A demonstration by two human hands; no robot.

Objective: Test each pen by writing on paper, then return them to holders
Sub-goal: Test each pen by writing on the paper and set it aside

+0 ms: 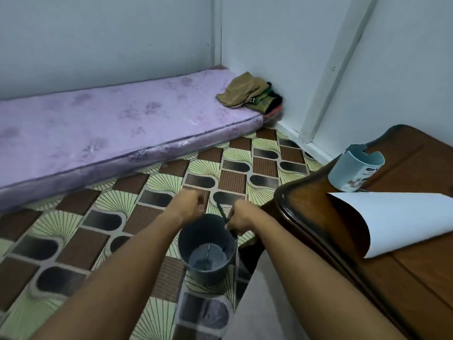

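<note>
A dark grey bucket-shaped holder [207, 256] stands on the patterned floor below my hands, with one thin pen [206, 256] lying inside it. My right hand [239, 220] grips a dark pen [222, 213] above the holder's far rim, its upper end pointing up and left. My left hand [190, 205] hovers just left of it with curled fingers; whether it holds anything is hidden. A light blue cup holder [355, 171] stands on the brown wooden table [404, 278] at right. A white sheet of paper [402, 222] lies on the table, its left edge curled up.
A purple mattress [110, 128] lies on the floor along the left wall. Folded clothes [250, 96] sit in the far corner. The table's rounded edge [294, 217] is close to my right forearm. Patterned floor covering [73, 241] spreads between mattress and table.
</note>
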